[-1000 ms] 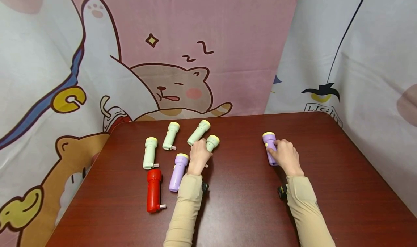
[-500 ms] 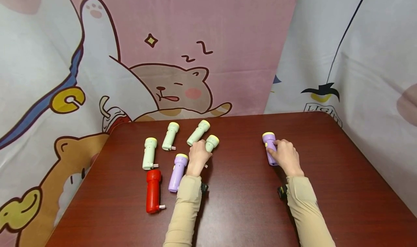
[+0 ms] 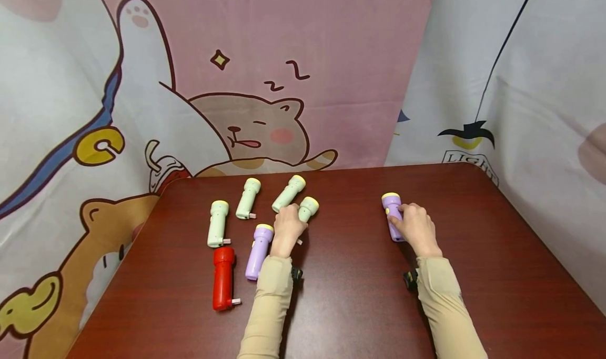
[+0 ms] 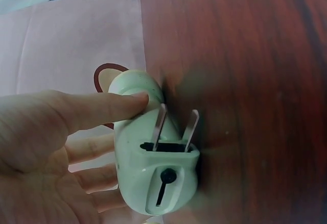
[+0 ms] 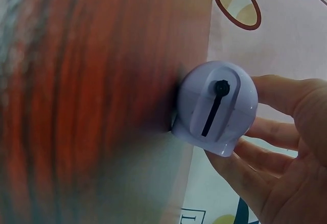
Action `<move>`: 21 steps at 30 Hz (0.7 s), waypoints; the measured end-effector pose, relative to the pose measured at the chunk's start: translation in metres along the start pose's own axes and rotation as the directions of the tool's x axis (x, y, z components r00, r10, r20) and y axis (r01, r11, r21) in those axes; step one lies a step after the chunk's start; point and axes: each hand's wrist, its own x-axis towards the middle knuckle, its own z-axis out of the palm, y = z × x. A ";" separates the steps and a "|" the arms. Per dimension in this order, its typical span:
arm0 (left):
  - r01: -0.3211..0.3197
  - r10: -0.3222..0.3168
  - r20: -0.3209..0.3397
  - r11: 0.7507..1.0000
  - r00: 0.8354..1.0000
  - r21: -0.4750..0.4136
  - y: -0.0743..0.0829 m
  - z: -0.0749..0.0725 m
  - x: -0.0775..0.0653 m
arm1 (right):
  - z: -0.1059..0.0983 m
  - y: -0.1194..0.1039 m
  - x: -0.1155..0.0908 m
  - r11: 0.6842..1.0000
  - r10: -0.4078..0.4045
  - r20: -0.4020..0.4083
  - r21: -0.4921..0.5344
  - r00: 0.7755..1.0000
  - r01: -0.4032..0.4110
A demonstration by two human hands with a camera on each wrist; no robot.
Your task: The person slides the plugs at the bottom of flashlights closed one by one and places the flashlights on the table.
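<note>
My left hand (image 3: pixel 288 228) grips a pale green flashlight (image 3: pixel 308 208) with a yellow rim, lying on the table. The left wrist view shows its tail end (image 4: pixel 134 183), with two metal plug prongs (image 4: pixel 191 130) sticking out of the side and a keyhole-shaped black slot. The thumb lies across the upper barrel while the other fingers reach around the far side. Over on the right, my right hand (image 3: pixel 417 228) holds a purple flashlight (image 3: pixel 392 205), thumb on one side and fingers on the other. Its rounded tail (image 5: pixel 192 104) faces the right wrist camera; no prongs show there.
Left of my left hand lie another purple flashlight (image 3: pixel 258 253), a red one (image 3: pixel 222 280) with prongs out, and three pale green ones (image 3: pixel 218 225). All rest on the dark brown table (image 3: pixel 350 306). A cartoon-printed cloth (image 3: pixel 360 75) hangs behind the table's far edge.
</note>
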 end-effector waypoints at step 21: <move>-0.043 0.040 -0.029 0.993 0.999 -0.113 0.000 -0.002 -0.006 | -0.001 0.000 0.000 1.000 0.007 0.009 0.008 1.000 -0.007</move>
